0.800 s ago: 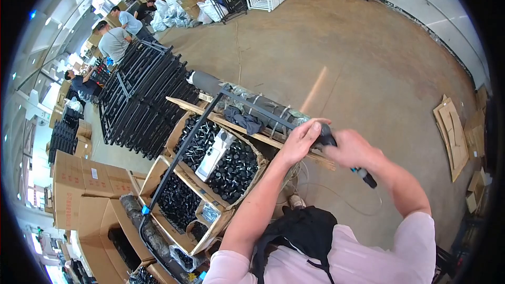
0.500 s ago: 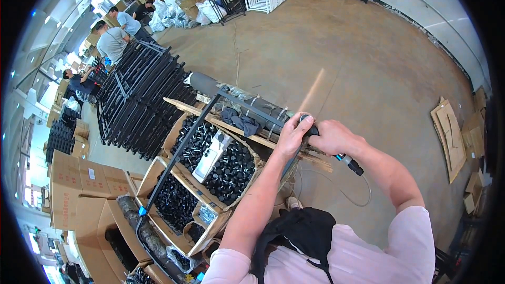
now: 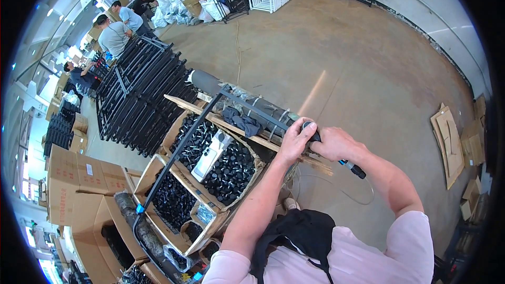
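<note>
My left hand (image 3: 295, 143) is closed at the right corner of a black metal frame (image 3: 181, 147), its thumb and fingers around a small black round piece (image 3: 309, 125). Close beside it, my right hand (image 3: 336, 143) wraps round an air driver (image 3: 356, 170), whose black end with a blue band sticks out below the fist. A thin hose (image 3: 371, 189) trails from this tool. The driver's front end is mostly hidden between my hands. Under the frame, a padded grey roll (image 3: 210, 81) lies beside a wooden plank (image 3: 226, 124).
Cardboard boxes of black round-headed bolts (image 3: 229, 176) stand below the frame, with a white bar-shaped piece (image 3: 211, 155) on top. Stacked black frames (image 3: 137, 94) rise at left, co-workers (image 3: 113, 37) beyond them. An open carton (image 3: 94, 221) stands near left; flat cardboard (image 3: 447, 142) lies at right.
The whole view has shifted slightly. My left hand and right hand stay together at the frame's corner, with the right fist turned a little and the driver's end lower.
</note>
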`<state>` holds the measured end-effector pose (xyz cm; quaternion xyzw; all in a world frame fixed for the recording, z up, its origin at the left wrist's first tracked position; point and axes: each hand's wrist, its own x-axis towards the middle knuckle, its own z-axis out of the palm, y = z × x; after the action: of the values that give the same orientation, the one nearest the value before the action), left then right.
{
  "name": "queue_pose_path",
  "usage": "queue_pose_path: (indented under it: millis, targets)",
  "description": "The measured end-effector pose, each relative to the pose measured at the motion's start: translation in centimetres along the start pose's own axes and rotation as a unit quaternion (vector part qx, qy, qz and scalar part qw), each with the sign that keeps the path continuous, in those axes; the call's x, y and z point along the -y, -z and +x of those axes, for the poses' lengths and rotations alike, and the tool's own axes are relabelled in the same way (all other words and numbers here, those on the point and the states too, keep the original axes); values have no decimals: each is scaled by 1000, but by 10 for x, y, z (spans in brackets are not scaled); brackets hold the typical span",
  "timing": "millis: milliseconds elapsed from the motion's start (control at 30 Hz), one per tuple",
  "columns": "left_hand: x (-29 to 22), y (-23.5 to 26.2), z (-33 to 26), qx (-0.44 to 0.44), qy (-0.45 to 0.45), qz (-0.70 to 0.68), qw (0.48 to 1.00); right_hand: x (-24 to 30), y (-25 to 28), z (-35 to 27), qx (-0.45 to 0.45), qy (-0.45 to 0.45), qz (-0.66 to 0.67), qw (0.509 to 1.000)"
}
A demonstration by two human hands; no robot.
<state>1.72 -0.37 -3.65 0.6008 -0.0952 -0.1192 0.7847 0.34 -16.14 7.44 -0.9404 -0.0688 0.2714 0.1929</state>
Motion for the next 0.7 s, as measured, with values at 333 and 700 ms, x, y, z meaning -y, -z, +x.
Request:
queue_pose_path:
  millis: [333,700]
  targets:
    - [5,4,-3,6,-6,-27,1000,2,-11,4,2,-24,33,999]
    - [1,14,-1,57,8,13,998,6,-28,17,17,-91,149,985]
